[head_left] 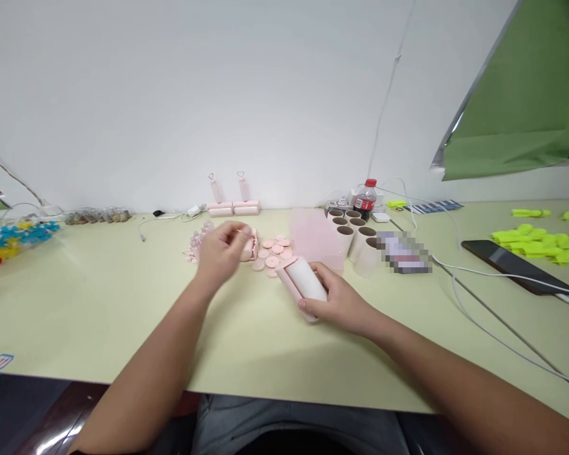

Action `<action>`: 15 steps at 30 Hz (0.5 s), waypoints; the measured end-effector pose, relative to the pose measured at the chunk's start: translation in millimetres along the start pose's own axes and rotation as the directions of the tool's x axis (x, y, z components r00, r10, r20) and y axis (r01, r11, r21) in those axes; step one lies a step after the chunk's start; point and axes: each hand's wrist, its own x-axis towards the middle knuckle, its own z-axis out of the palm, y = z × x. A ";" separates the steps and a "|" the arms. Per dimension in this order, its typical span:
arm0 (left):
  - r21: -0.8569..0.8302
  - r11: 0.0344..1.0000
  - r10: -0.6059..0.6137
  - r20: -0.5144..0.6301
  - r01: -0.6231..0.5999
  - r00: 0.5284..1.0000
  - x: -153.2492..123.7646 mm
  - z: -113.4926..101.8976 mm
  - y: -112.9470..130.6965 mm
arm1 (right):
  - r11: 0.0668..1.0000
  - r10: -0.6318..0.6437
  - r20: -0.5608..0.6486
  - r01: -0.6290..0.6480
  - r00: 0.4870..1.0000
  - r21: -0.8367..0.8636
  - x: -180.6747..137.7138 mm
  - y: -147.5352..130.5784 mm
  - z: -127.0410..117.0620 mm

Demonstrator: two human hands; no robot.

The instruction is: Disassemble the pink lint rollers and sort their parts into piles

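My right hand [339,297] is wrapped round a lint roller [308,278], a pink half-open casing with a white roll inside, tilted above the table. Further left and back, my left hand [222,253] is closed in a pinch beside pink plastic casing parts [252,245]; its fingertips are partly hidden, so what they grip cannot be made out. Between the hands lie several flat pink discs [273,260]. Small translucent pink pieces [194,243] are heaped behind my left hand.
Two lint rollers with handles [232,207] stand against the wall. Several cardboard-cored rolls [366,237] stand on the right, near a pink translucent sheet [315,237] and cola bottle [366,199]. A phone [514,265], cables and yellow-green pieces [540,243] lie farther right.
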 end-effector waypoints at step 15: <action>0.423 0.752 -0.425 -0.273 0.505 0.863 32.0 -77.9 -30.7 | 0.906 -0.097 -0.051 0.067 0.994 -0.417 7.7 16.7 7.1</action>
